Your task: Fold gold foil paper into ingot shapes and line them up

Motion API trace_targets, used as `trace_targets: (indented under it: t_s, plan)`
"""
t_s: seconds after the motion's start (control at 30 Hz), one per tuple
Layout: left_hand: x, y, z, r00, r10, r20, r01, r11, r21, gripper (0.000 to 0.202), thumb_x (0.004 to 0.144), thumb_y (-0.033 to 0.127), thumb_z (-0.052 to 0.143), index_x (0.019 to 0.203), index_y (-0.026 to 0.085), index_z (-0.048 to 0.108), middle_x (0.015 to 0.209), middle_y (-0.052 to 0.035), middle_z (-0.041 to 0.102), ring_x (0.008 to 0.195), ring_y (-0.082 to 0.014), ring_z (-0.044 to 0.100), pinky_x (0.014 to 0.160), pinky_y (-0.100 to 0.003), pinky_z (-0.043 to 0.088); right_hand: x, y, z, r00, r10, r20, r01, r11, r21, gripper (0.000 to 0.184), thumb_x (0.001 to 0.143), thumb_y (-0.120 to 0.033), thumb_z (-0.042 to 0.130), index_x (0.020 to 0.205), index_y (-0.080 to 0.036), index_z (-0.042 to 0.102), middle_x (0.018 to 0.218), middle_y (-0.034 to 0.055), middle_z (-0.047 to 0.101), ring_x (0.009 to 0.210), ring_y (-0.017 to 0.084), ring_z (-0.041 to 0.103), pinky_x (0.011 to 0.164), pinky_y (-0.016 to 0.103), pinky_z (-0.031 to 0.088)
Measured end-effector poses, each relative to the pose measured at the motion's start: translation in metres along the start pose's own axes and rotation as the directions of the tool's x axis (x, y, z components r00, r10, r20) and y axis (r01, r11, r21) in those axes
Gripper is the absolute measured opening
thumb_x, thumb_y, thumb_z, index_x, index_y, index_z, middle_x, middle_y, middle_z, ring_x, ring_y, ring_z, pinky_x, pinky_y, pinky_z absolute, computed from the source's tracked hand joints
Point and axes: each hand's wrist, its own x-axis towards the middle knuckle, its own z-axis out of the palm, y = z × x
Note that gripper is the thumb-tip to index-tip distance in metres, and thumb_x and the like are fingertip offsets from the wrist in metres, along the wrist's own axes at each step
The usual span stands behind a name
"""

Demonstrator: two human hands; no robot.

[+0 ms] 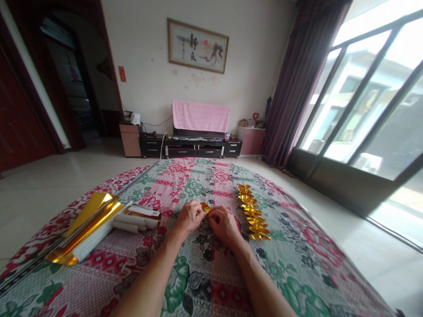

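Note:
Between my hands, over the middle of the patterned cloth, is a small piece of gold foil paper (205, 206), mostly covered by my fingers. My left hand (191, 216) pinches its left side, and my right hand (224, 224) has its fingers closed on the right side. To the right stands a row of several folded gold paper ingots (254, 219), pointed at both ends. Gold foil sheets (95, 224), partly curled with white undersides, lie on the left. Beside them are several white paper rolls (132, 222).
A floral cloth (194, 281) covers the round table under my hands. Beyond its far edge stands a low black TV cabinet (194, 149), with a pink towel (201, 115) draped over the set. A purple curtain (287, 88) and large windows are on the right.

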Motion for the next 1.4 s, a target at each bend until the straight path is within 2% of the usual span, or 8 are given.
trace_targets:
  t_s: [0.37, 0.6, 0.87, 1.13, 1.4]
  plan:
    - [-0.0004, -0.0013, 0.0004, 1.0, 0.019, 0.006, -0.019, 0.999, 0.025, 0.019, 0.075, 0.014, 0.054, 0.057, 0.017, 0.058, 0.081, -0.006, 0.062, 0.081, -0.0166, 0.058, 0.078, -0.032, 0.046, -0.0006, -0.0008, 0.0011, 1.0, 0.007, 0.001, -0.007, 0.999, -0.039, 0.016, 0.067, -0.008, 0.052, 0.068, -0.018, 0.064, 0.083, 0.0041, 0.065, 0.081, 0.016, 0.058, 0.078, 0.026, 0.043]
    - [-0.0001, 0.0012, 0.0017, 1.0, 0.0, 0.011, -0.001, 0.998, 0.06, 0.015, 0.074, 0.013, 0.053, 0.06, 0.017, 0.055, 0.078, -0.0061, 0.06, 0.081, -0.0175, 0.056, 0.077, -0.033, 0.044, -0.001, -0.0002, 0.0008, 0.999, 0.04, -0.009, -0.04, 0.998, -0.057, 0.021, 0.065, -0.007, 0.05, 0.077, -0.019, 0.064, 0.082, 0.0035, 0.065, 0.081, 0.017, 0.058, 0.078, 0.027, 0.043]
    - [0.0006, 0.0019, 0.0014, 1.0, -0.016, 0.023, 0.015, 0.998, 0.066, 0.015, 0.074, 0.014, 0.052, 0.059, 0.018, 0.052, 0.077, -0.0048, 0.059, 0.079, -0.0164, 0.055, 0.077, -0.031, 0.043, -0.0012, 0.002, 0.0027, 1.0, 0.027, -0.013, -0.027, 0.999, -0.032, 0.02, 0.065, -0.006, 0.05, 0.072, -0.019, 0.064, 0.085, 0.0042, 0.065, 0.082, 0.017, 0.059, 0.08, 0.026, 0.044]
    - [0.0004, 0.0019, 0.0018, 1.0, -0.014, 0.017, 0.014, 0.999, 0.046, 0.015, 0.073, 0.013, 0.052, 0.059, 0.018, 0.053, 0.077, -0.0049, 0.059, 0.079, -0.0164, 0.055, 0.077, -0.032, 0.042, 0.0013, 0.0015, -0.0003, 0.999, 0.038, 0.002, -0.038, 0.999, -0.009, 0.032, 0.06, -0.001, 0.044, 0.072, -0.019, 0.067, 0.085, 0.0033, 0.068, 0.083, 0.015, 0.061, 0.083, 0.026, 0.045]
    - [0.0007, 0.0058, -0.0003, 0.999, -0.029, 0.027, 0.027, 0.998, 0.06, 0.015, 0.073, 0.012, 0.052, 0.059, 0.018, 0.052, 0.075, -0.0038, 0.058, 0.079, -0.0165, 0.055, 0.078, -0.032, 0.042, 0.0014, -0.0021, -0.0014, 0.998, 0.059, -0.002, -0.059, 0.998, -0.023, 0.03, 0.06, -0.003, 0.045, 0.069, -0.02, 0.068, 0.085, 0.003, 0.068, 0.081, 0.015, 0.062, 0.081, 0.026, 0.046]
